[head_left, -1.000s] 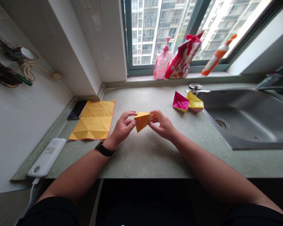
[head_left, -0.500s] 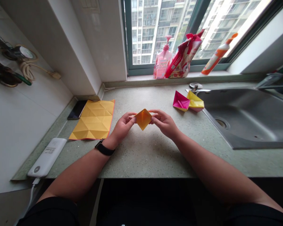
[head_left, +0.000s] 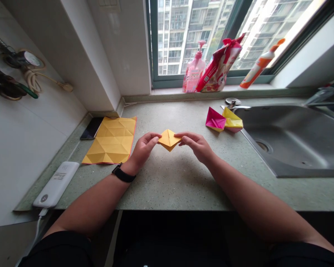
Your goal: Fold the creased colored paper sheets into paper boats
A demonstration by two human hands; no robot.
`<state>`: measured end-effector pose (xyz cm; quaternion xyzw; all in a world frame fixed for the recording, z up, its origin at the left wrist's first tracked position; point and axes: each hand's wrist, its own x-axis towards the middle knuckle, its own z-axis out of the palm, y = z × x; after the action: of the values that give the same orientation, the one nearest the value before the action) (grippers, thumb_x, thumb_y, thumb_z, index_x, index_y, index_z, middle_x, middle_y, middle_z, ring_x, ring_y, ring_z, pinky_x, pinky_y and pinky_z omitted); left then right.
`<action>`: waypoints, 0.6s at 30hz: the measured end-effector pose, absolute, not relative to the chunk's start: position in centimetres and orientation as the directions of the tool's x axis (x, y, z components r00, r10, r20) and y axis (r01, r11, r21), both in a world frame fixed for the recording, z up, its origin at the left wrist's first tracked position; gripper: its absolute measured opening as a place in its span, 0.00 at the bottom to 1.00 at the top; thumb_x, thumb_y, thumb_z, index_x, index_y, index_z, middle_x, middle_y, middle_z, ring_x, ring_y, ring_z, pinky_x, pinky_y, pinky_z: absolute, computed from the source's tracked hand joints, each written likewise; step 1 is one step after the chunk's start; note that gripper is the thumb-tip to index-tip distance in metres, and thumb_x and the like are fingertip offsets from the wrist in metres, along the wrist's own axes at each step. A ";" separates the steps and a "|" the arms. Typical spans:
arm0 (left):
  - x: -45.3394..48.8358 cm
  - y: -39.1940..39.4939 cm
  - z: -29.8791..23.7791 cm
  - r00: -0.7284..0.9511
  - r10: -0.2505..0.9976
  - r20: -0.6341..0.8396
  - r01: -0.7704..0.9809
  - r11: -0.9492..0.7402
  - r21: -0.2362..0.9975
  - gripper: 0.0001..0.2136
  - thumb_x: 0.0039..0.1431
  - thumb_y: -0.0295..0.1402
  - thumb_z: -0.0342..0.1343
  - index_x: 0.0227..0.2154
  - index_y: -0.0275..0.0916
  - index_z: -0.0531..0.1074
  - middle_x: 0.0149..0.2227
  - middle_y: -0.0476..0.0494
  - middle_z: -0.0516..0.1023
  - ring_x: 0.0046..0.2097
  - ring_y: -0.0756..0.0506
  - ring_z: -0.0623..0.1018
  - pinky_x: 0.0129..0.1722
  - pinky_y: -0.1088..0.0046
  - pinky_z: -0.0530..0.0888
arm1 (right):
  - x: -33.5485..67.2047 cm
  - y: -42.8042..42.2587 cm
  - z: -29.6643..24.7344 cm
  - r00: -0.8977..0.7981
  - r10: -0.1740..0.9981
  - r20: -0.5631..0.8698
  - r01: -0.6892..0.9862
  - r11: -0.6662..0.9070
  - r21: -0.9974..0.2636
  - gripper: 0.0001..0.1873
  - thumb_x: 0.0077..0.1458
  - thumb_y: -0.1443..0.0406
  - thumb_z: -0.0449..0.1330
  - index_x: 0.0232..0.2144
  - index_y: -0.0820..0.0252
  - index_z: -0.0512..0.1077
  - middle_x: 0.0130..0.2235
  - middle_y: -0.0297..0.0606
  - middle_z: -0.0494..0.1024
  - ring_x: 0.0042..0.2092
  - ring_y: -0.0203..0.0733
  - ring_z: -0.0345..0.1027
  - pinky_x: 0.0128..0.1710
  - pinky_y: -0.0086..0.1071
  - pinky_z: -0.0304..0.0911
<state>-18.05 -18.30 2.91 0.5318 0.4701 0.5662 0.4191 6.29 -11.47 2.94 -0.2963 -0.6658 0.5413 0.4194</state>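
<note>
Speckled grey-green surface (head_left: 169,193), pretty decent room along the front edge. Smooth steel sink (head_left: 295,144) on the right, creased yellow sheet (head_left: 110,142) on the left. Left hand (head_left: 142,149) and right hand (head_left: 198,146) are both clamped on the folded paper (head_left: 169,139), a crisp yellow-orange diamond held over mid-surface.

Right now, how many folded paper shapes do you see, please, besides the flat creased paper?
3: one orange shape between the left hand and right hand; a magenta shape and a yellow shape by the sink.
</note>
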 end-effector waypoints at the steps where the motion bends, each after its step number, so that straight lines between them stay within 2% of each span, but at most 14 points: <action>1: -18.0 -18.3 2.8 -0.079 0.975 0.206 0.063 -0.201 0.978 0.13 0.67 0.44 0.63 0.43 0.39 0.81 0.46 0.41 0.85 0.50 0.41 0.83 0.54 0.64 0.80 | 6.2 -11.5 2.9 -0.468 0.851 0.238 -0.036 0.251 -0.967 0.22 0.62 0.43 0.70 0.44 0.52 0.87 0.45 0.41 0.88 0.41 0.45 0.79 0.44 0.41 0.77; 4: -18.0 -18.1 2.4 -0.056 0.974 0.218 0.215 -0.201 0.956 0.12 0.65 0.42 0.66 0.44 0.40 0.81 0.45 0.42 0.86 0.47 0.42 0.84 0.51 0.65 0.80 | 6.0 -11.4 2.4 -0.455 0.859 0.235 0.041 0.283 -0.958 0.21 0.61 0.44 0.71 0.40 0.54 0.85 0.41 0.41 0.87 0.41 0.45 0.79 0.42 0.39 0.75; 6: -18.1 -18.1 2.1 -0.036 0.970 0.239 0.357 -0.210 0.910 0.12 0.66 0.38 0.65 0.49 0.42 0.81 0.45 0.43 0.86 0.47 0.42 0.84 0.52 0.64 0.80 | 5.9 -11.3 2.0 -0.464 0.859 0.219 0.109 0.300 -0.948 0.19 0.61 0.46 0.70 0.40 0.55 0.84 0.39 0.39 0.87 0.39 0.45 0.80 0.41 0.38 0.74; 9: -18.1 -18.3 2.0 0.027 0.966 0.256 0.569 -0.226 0.791 0.16 0.68 0.34 0.62 0.57 0.44 0.80 0.47 0.44 0.87 0.49 0.41 0.84 0.56 0.60 0.78 | 6.0 -11.2 1.5 -0.484 0.853 0.196 0.275 0.361 -0.891 0.18 0.63 0.51 0.68 0.50 0.53 0.84 0.36 0.36 0.86 0.35 0.42 0.78 0.38 0.36 0.72; 12: -18.0 -18.5 2.0 0.098 0.960 0.261 0.719 -0.249 0.649 0.16 0.70 0.32 0.60 0.58 0.44 0.81 0.49 0.43 0.87 0.49 0.39 0.84 0.60 0.55 0.76 | 6.2 -11.1 1.2 -0.512 0.839 0.184 0.456 0.447 -0.769 0.22 0.65 0.57 0.66 0.59 0.51 0.82 0.35 0.34 0.86 0.34 0.42 0.77 0.39 0.37 0.71; 16: -17.8 -18.5 1.9 0.184 0.948 0.261 0.802 -0.298 0.517 0.15 0.73 0.33 0.58 0.58 0.43 0.80 0.52 0.42 0.86 0.52 0.38 0.83 0.60 0.54 0.75 | 6.2 -11.2 1.1 -0.584 0.790 0.185 0.583 0.567 -0.582 0.21 0.66 0.61 0.64 0.60 0.51 0.82 0.42 0.39 0.88 0.39 0.46 0.79 0.45 0.40 0.72; 18: -17.8 -18.4 1.7 0.213 0.942 0.258 0.837 -0.312 0.450 0.14 0.74 0.35 0.58 0.57 0.43 0.81 0.51 0.40 0.86 0.53 0.38 0.82 0.59 0.54 0.76 | 6.1 -11.3 1.0 -0.612 0.763 0.205 0.615 0.623 -0.482 0.20 0.67 0.62 0.64 0.59 0.50 0.83 0.45 0.42 0.87 0.44 0.48 0.79 0.49 0.42 0.71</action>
<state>-17.78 -18.43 1.74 0.7714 0.5765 0.2474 0.1068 6.08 -11.26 1.01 -0.3923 -0.8786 0.1853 0.1997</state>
